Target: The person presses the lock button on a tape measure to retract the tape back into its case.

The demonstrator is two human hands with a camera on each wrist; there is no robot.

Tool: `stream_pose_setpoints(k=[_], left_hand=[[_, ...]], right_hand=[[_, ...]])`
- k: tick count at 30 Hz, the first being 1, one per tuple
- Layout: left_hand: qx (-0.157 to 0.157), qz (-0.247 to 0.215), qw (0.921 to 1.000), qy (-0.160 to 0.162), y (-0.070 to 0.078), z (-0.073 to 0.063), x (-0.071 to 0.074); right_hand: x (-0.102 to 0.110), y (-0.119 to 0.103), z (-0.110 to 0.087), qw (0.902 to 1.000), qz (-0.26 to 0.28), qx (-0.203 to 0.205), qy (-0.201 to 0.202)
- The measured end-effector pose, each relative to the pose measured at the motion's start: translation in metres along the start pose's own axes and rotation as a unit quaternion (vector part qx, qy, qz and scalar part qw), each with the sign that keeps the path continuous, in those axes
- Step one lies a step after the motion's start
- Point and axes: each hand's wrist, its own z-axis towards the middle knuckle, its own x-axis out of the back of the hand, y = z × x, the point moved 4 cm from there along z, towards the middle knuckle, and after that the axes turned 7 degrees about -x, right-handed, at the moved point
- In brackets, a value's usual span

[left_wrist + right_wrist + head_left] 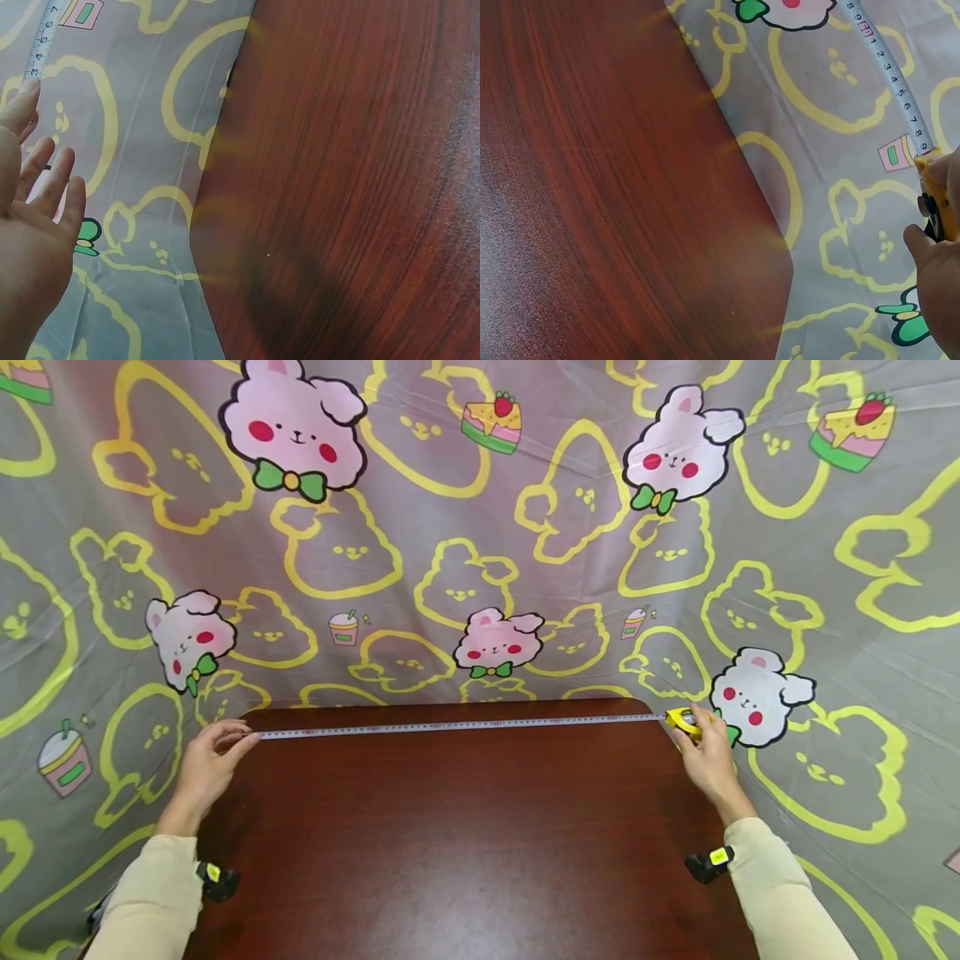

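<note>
A white measuring tape blade stretches from left to right in the head view, in front of the table's far edge. My left hand pinches its free end between thumb and finger. In the left wrist view the other fingers are loosely spread, and numbers show on the blade beyond the thumb. At the other end, my right hand grips the yellow tape measure case. The right wrist view shows the blade coming out of the case, with part of the case hidden by the hand.
Below the blade lies a dark reddish-brown wooden table with rounded far corners. A grey cloth printed with rabbits and yellow outlines hangs behind and at both sides. Small black devices are strapped at both wrists.
</note>
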Motion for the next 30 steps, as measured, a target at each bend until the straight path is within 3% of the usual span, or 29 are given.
stream_pose_setpoints(k=[17,30], left_hand=[[-0.001,0.017,0.9998,-0.012,0.001,-0.003,-0.001],[-0.020,-0.003,0.9998,-0.001,0.001,-0.001,-0.012]], right_hand=[[-0.008,0.000,-0.008,0.9998,-0.015,-0.008,-0.014],[-0.014,-0.007,-0.010,0.9994,-0.013,0.032,0.009]])
